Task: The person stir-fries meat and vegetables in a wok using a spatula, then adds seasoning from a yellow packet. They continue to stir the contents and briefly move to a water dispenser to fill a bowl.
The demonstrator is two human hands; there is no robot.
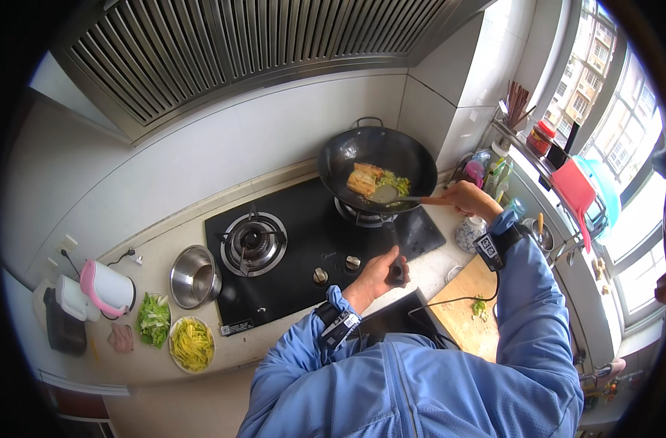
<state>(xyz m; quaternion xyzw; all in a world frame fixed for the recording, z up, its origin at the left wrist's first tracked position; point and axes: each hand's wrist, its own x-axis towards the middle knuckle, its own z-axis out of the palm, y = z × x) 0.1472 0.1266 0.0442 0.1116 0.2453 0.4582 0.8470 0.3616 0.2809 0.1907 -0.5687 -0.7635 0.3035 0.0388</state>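
Note:
A black wok point(340, 157) sits on the right burner of the black gas stove point(296, 299). My left hand point(374, 279) is closed around the wok's long dark handle point(398, 264). In my right hand point(470, 200) is a wok spatula point(420, 200) with a brown wooden handle; its pale metal head rests low in the wok. Beside that head lie a golden-brown fried piece of food point(364, 179), whose kind I cannot tell, and chopped green bits point(397, 182).
Left of the bare left burner point(253, 244) stand a steel bowl point(194, 277), shredded yellow vegetables point(192, 344) and chopped greens point(153, 320). On the right are a cutting board point(461, 310) with green scraps, a blue-and-white jar point(468, 233) and a rack point(526, 150). The range hood point(231, 58) hangs above.

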